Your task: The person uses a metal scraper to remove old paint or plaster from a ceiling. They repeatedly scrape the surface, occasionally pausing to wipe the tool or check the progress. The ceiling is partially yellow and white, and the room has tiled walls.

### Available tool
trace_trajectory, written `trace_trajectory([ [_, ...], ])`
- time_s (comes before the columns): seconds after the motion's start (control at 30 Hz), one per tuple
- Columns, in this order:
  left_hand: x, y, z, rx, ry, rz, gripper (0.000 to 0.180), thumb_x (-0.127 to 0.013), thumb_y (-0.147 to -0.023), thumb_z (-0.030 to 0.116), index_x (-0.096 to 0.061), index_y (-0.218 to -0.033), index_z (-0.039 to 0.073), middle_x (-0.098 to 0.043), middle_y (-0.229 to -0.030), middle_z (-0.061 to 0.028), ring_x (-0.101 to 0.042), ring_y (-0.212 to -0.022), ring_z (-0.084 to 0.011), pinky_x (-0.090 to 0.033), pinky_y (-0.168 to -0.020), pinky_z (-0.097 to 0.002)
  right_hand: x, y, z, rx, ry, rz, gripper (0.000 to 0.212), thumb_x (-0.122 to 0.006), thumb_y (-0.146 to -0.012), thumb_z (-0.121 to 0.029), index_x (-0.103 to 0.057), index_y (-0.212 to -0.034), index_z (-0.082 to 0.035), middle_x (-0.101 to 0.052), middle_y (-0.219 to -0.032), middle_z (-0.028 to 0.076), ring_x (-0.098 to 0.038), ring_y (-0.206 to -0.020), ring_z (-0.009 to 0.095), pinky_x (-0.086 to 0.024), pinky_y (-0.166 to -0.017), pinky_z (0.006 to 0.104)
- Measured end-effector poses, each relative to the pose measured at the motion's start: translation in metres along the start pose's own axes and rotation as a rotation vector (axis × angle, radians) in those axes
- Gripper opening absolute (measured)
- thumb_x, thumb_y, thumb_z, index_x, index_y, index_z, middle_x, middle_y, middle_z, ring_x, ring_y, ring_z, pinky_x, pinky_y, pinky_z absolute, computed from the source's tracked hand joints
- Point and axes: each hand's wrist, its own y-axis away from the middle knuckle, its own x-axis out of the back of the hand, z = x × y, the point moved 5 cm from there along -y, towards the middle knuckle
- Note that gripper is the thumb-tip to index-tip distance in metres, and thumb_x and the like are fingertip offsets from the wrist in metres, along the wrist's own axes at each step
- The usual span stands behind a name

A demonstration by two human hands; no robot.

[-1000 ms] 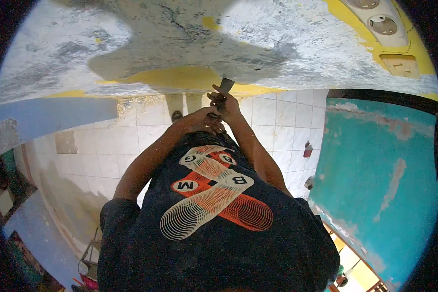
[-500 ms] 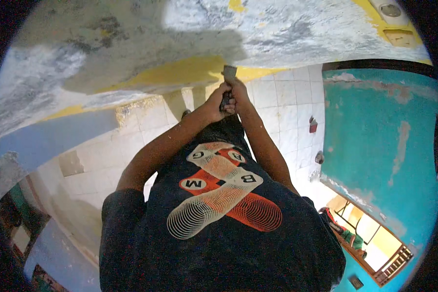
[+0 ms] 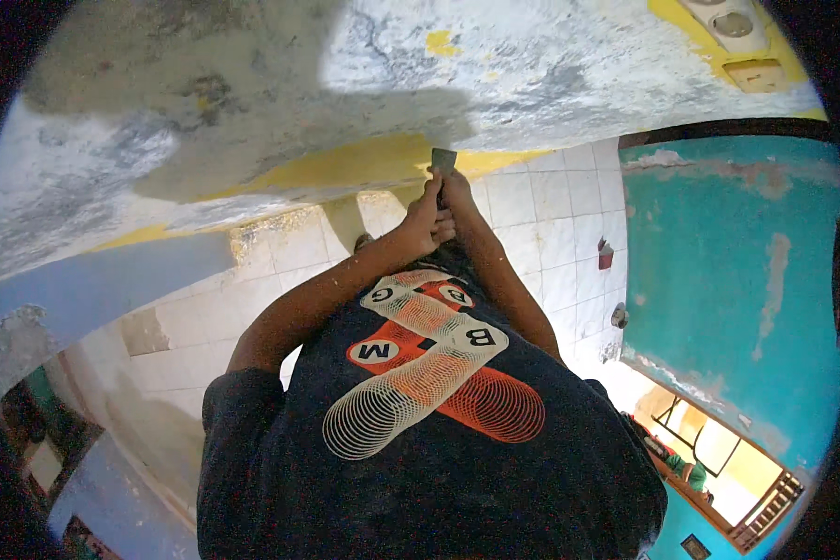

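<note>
Both my hands are closed together on a scraper with a flat grey blade, which points up at the wall. My left hand grips its handle, with fingers wrapped round. Against it, higher on the handle, is my right hand, also closed. Most of the handle is hidden by my fingers. The blade's tip is at the lower edge of a yellow painted patch on the wall; I cannot tell whether it touches. Around that patch the wall is scraped to mottled white and grey.
White floor tiles lie below the wall. At the right stands a turquoise wall with peeling paint and a window opening. A small red object is on the floor near it. Switch plates are at the upper right.
My hands and the scraper have drawn a little down, closer to my body. The blade looks darker and tilted differently. The view has shifted slightly.
</note>
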Motion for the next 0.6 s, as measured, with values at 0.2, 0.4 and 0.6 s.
trace_trajectory([
  [0.2,-0.008,0.000,-0.001,-0.049,-0.011,-0.036,0.057,-0.053,-0.082,0.067,-0.040,-0.094,0.014,-0.035,-0.061,0.0010,-0.029,-0.040,-0.0099,-0.023,-0.036,-0.0251,-0.002,0.005,-0.013,-0.043,-0.085,-0.075,0.022,-0.052,-0.093,-0.026,-0.058,-0.097,-0.005,-0.059,-0.071,0.003,-0.051,-0.053,0.011,-0.042,-0.046,0.0278],
  [0.4,-0.009,0.001,0.005,-0.073,-0.101,-0.005,0.056,-0.048,-0.085,0.067,-0.043,-0.088,0.011,-0.033,-0.056,0.0030,-0.031,-0.041,-0.0096,-0.023,-0.037,-0.0254,-0.010,0.047,-0.036,-0.077,-0.315,0.010,0.014,-0.050,-0.094,-0.018,-0.055,-0.101,-0.008,-0.062,-0.080,0.004,-0.054,-0.059,0.011,-0.045,-0.053,0.0246],
  [0.6,-0.014,0.002,0.008,-0.138,-0.224,-0.029,0.051,-0.047,-0.089,0.062,-0.042,-0.085,0.011,-0.036,-0.055,0.0015,-0.033,-0.039,-0.0104,-0.024,-0.036,-0.0260,-0.002,0.014,-0.007,-0.028,-0.486,-0.082,0.021,-0.054,-0.091,-0.013,-0.050,-0.110,-0.005,-0.059,-0.078,0.006,-0.056,-0.067,0.014,-0.047,-0.054,0.0277],
])
